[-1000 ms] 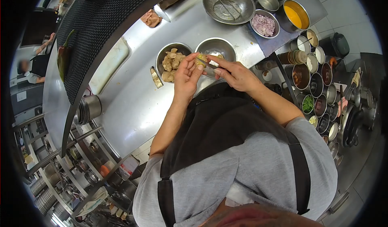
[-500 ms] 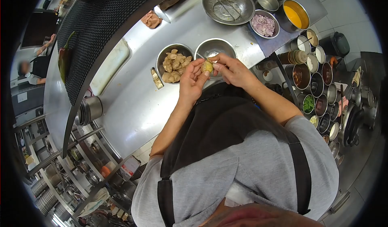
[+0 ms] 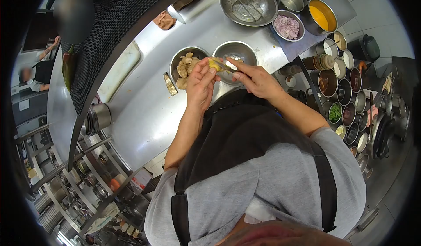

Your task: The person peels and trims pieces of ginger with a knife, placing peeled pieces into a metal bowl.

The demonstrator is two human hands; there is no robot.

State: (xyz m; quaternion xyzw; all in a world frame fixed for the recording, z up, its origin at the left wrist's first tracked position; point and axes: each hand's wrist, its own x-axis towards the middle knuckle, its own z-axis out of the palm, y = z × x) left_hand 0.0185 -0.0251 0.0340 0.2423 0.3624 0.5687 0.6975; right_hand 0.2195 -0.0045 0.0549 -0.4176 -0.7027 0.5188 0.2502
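My left hand [image 3: 201, 83] pinches a peeled-looking yellow piece of ginger [image 3: 214, 63] between thumb and fingers. My right hand [image 3: 258, 80] is closed around the handle of a small knife [image 3: 228, 66], its blade against or very close to the ginger. Both hands are over the near rims of two steel bowls. Unpeeled ginger lumps [image 3: 184, 66] lie in the left bowl [image 3: 174, 58], partly covered by my left hand. The right bowl [image 3: 239, 45] is below the knife; its contents are hard to make out.
A gold-and-dark wrapped item [image 3: 169, 84] lies left of the bowls. Farther back are a colander [image 3: 247, 16] with a whisk, sliced onions [image 3: 287, 27] and a pot of orange liquid [image 3: 322, 18]. Sauce containers stand right. Another person [image 3: 41, 75] is at far left.
My left hand has shifted left and tilted the ginger up. My right hand has turned, so more of the knife shows. A blurred shape has appeared at upper left.
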